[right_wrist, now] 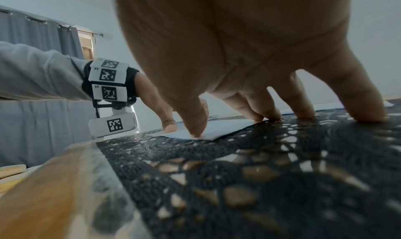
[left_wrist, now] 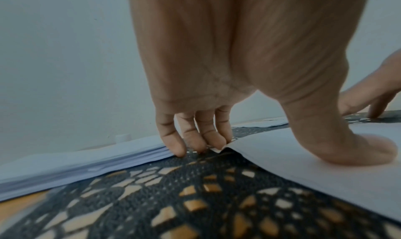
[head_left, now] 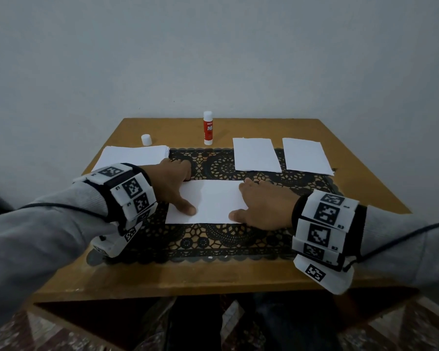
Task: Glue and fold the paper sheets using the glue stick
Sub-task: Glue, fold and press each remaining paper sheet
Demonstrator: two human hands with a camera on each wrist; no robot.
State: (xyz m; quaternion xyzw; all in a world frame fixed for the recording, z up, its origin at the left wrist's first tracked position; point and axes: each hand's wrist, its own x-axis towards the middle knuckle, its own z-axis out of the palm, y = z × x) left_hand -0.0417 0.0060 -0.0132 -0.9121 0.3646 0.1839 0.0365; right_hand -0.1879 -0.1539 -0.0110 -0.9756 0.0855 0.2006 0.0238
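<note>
A white folded sheet [head_left: 209,201] lies flat on the black lace mat [head_left: 213,239] in the middle of the table. My left hand [head_left: 185,190] presses its left end, thumb [left_wrist: 358,150] flat on top and fingertips [left_wrist: 195,143] at the far left corner. My right hand [head_left: 242,198] presses the right end, thumb [right_wrist: 195,122] on the near corner and fingers [right_wrist: 271,112] at the far edge. A red and white glue stick [head_left: 208,128] stands upright and uncapped at the back. Its white cap [head_left: 146,139] sits to the left.
A stack of white sheets [head_left: 134,154] lies at the back left, just beyond my left fingers. Two folded sheets [head_left: 256,155] [head_left: 306,156] lie side by side at the back right. The wooden table [head_left: 188,277] ends close in front of me; a wall stands behind.
</note>
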